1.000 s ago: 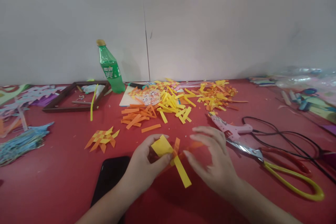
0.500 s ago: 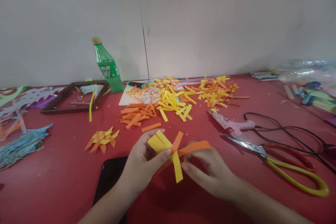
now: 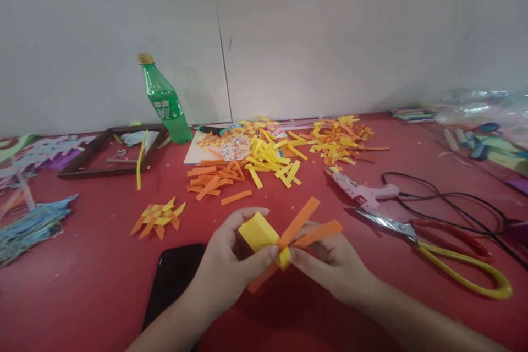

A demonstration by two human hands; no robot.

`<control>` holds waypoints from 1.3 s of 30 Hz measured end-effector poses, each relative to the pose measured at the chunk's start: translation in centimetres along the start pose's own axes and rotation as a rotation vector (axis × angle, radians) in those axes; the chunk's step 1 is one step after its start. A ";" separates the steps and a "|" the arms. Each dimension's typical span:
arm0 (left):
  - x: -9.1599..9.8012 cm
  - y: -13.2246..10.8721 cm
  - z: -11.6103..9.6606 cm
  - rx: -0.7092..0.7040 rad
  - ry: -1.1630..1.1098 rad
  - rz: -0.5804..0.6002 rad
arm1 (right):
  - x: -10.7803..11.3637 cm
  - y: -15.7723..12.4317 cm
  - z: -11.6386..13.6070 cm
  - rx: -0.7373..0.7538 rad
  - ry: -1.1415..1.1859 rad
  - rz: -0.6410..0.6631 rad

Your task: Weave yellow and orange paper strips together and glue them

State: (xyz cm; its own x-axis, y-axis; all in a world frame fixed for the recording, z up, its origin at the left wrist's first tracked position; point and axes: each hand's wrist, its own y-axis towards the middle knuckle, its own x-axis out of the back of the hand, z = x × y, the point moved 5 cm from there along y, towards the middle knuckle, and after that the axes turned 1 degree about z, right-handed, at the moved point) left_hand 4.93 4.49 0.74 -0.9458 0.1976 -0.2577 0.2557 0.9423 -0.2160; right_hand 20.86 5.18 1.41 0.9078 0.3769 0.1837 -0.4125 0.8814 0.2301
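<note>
Between my hands, above the red table, are interlaced yellow paper strips (image 3: 259, 232) and orange paper strips (image 3: 303, 221). My left hand (image 3: 231, 258) pinches the yellow strips near the crossing, thumb on top. My right hand (image 3: 330, 264) is closed at the crossing too, its thumb against the short yellow end and its fingers behind the orange strips. The far side of the weave is hidden by the fingers. A finished-looking woven orange and yellow paper piece (image 3: 159, 217) lies to the left, and a black phone (image 3: 175, 275) is partly under my left forearm.
Loose orange strips (image 3: 214, 179) and yellow strips (image 3: 268, 157) lie ahead, with a woven pile (image 3: 342, 137) beyond. To the right are a pink glue gun (image 3: 365, 192) with its cord and scissors (image 3: 454, 261). A green bottle (image 3: 169, 104) stands beside a wooden frame (image 3: 99, 173).
My right thumb has moved in to the crossing. The yellow strip that pointed down toward me is now folded short, and the upper orange strip leans farther right.
</note>
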 end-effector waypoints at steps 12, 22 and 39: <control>0.3 0.1 -0.3 0.030 0.230 -0.043 | -0.5 0.1 -0.4 -0.062 0.039 0.035; 0.8 0.8 -0.4 0.008 0.654 -0.070 | 2.7 0.2 2.7 0.372 -0.572 -0.184; 0.2 0.7 0.1 -0.002 0.759 0.074 | 0.7 0.6 -0.1 -0.046 -0.660 0.364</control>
State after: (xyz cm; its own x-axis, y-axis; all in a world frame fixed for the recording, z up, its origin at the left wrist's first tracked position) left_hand 4.96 5.12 0.49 -0.8045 0.3913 0.4468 0.3242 0.9197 -0.2217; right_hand 21.24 6.05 1.57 0.4753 0.4102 0.7783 -0.6611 0.7502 0.0083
